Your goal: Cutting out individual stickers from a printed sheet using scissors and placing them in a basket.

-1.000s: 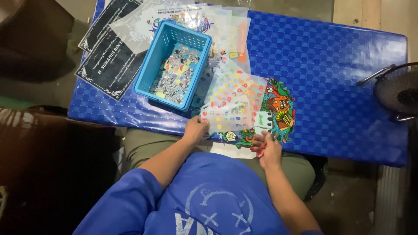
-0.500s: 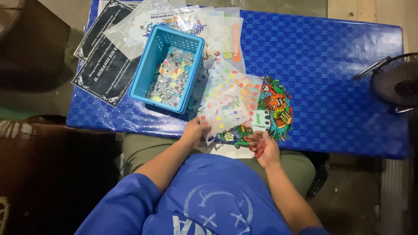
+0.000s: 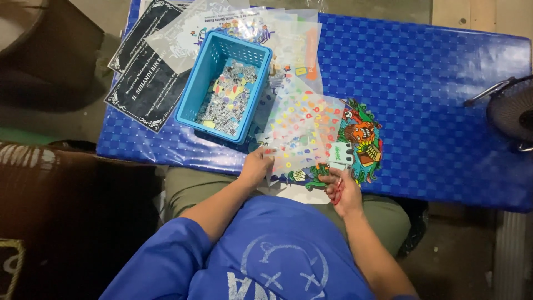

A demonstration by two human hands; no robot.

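A clear sheet of small coloured stickers (image 3: 302,130) lies at the near edge of the blue table (image 3: 433,111). My left hand (image 3: 257,165) pinches that sheet at its lower left corner. My right hand (image 3: 344,188) grips red-handled scissors (image 3: 337,188) at the sheet's lower right edge. Under the sheet lies a large multicoloured sticker (image 3: 361,141) with green and orange artwork. A blue plastic basket (image 3: 191,94) holding several small cut stickers stands just left of the sheet.
Several clear sticker sheets (image 3: 288,33) are piled behind the basket. Two black printed cards (image 3: 147,83) lie at the table's left end. A fan's wire guard (image 3: 511,111) juts in at the right edge. A dark seat (image 3: 61,211) stands on my left.
The view has shifted slightly. Both hands stay on the sticker sheet at the table's near edge, the right hand a little lower.
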